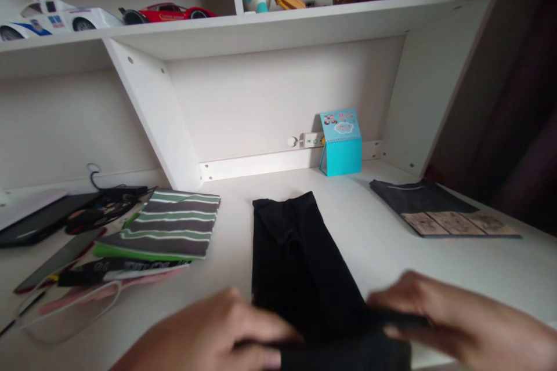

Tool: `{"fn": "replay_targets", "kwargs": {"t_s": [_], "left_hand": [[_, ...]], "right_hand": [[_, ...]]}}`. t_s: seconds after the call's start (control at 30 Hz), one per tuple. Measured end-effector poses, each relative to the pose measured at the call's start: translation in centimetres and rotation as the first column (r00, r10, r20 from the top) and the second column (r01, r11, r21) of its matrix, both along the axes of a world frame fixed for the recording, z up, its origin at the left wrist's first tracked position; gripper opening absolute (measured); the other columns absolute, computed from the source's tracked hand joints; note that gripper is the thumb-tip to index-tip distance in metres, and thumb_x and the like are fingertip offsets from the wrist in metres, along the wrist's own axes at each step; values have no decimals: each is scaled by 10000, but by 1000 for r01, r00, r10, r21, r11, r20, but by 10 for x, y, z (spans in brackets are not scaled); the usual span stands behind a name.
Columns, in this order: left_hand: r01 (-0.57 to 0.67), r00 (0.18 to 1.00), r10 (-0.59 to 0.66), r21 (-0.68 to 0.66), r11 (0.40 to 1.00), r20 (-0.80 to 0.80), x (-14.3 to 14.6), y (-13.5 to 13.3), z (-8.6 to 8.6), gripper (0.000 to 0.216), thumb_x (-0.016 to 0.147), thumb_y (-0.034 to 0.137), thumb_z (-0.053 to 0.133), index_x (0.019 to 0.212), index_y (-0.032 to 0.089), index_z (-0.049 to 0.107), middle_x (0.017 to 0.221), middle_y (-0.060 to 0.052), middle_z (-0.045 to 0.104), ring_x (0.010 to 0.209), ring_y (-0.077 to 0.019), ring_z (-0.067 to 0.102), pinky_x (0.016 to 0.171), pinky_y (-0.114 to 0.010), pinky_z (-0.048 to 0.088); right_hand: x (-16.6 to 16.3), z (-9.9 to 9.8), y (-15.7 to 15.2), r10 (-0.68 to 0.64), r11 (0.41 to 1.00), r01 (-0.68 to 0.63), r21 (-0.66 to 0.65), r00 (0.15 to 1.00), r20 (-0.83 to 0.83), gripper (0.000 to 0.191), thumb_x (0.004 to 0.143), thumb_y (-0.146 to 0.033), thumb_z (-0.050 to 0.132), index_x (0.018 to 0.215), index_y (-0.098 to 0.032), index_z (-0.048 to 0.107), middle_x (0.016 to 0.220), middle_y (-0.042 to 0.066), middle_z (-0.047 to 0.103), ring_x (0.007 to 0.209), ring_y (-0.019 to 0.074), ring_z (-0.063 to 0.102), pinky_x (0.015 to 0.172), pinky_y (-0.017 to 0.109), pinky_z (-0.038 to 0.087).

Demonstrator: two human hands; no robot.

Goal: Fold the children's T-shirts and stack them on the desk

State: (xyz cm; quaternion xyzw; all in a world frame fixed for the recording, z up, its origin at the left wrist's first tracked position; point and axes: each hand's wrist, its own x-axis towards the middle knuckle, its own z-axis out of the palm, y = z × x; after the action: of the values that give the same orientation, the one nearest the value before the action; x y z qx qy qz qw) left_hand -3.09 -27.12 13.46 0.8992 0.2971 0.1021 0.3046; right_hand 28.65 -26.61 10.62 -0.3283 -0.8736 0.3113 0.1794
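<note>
the black garment (300, 261) lies lengthwise on the white desk (228, 269), in front of the blue desk calendar (343, 156) and a little to its left, its far end flat and its near end gathered between two hands. the left hand (221, 324), nearer the person than the calendar and left of it, is closed with thumb and fingers pinching the near edge; the right hand (430, 307), in front of the calendar and to its right, grips the opposite side of that edge, its fingers too blurred to separate. holding one side each probably keeps the edge even and the cloth from twisting, while the desk bears the rest. the striped cloth (174, 223) lies left of the calendar and the dark printed garment (435, 206) to its right and nearer the person, both flat and apart from the black one, which perhaps leaves the hands room to work.
</note>
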Motion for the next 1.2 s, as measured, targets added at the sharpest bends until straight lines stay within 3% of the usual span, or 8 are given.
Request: {"fn": "replay_targets", "kwargs": {"t_s": [0.13, 0.23, 0.33, 0.53, 0.77, 0.93, 1.07, 1.2], "left_hand": [[-219, 970, 226, -82, 972, 87, 6, 108, 20, 307, 805, 412, 539, 967, 180, 659, 943, -12, 671, 878, -188, 592, 742, -248, 453], [-484, 834, 524, -228, 845, 172, 4, 188, -19, 368, 693, 391, 645, 953, 131, 646, 896, -51, 664, 847, -200, 578, 658, -245, 443], [-587, 747, 656, -359, 725, 104, 0, 227, -60, 307, 637, 312, 676, 860, 105, 641, 723, -38, 637, 669, -157, 557, 550, -228, 404], [-486, 811, 570, -389, 783, 134, -12, 241, -69, 280, 678, 296, 634, 906, 133, 631, 745, -24, 634, 648, -122, 563, 595, -222, 427], [-658, 752, 648, 65, 751, 120, -7, 263, -90, 299, 673, 248, 638, 947, 128, 617, 932, -101, 661, 870, -221, 604, 775, -309, 447], [-623, 782, 618, 121, 773, 79, 0, 259, -102, 149, 672, 211, 626, 811, 169, 660, 879, -71, 684, 913, -248, 604, 841, -326, 428], [-582, 813, 566, 166, 796, 138, 4, 249, -69, 165, 707, 205, 582, 850, 170, 658, 903, -48, 671, 903, -208, 599, 841, -286, 432], [-615, 761, 427, 333, 715, 488, 8, 219, -6, 268, 786, 287, 512, 1007, 167, 603, 1037, -59, 618, 967, -184, 560, 856, -272, 424]], "right_hand": [[-16, 15, 110, -173, 980, 157, -123, 977, -126, 248, 771, -396, 577, 877, -178, 630, 834, 20, 630, 777, 168, 585, 666, 246, 466], [-38, -14, 186, -414, 890, 365, -274, 898, -149, 229, 733, -347, 581, 800, -128, 585, 642, 5, 567, 559, 106, 511, 487, 206, 406], [-54, -51, 223, -512, 838, 466, -285, 851, -115, 178, 762, -285, 517, 778, -113, 562, 565, -4, 527, 484, 86, 470, 436, 197, 377], [-57, -78, 239, -661, 750, 647, -135, 742, -115, 161, 804, -269, 471, 825, -133, 552, 666, 20, 578, 582, 115, 536, 511, 215, 413], [-51, -89, 244, -781, 604, 790, 108, 613, -121, 346, 734, -295, 598, 1021, -105, 559, 965, 140, 587, 918, 233, 543, 805, 326, 389], [-52, -99, 239, -763, 627, 769, 125, 638, -102, 180, 664, -246, 650, 808, -143, 617, 691, 45, 589, 704, 187, 566, 677, 283, 409], [-51, -74, 231, -747, 615, 775, 141, 631, -208, 138, 700, -228, 601, 822, -164, 589, 640, -2, 554, 624, 140, 539, 612, 244, 411], [-45, -11, 199, -652, 523, 811, 260, 578, -491, 207, 809, -289, 486, 978, -172, 508, 866, 35, 562, 815, 148, 539, 721, 253, 426]]}}
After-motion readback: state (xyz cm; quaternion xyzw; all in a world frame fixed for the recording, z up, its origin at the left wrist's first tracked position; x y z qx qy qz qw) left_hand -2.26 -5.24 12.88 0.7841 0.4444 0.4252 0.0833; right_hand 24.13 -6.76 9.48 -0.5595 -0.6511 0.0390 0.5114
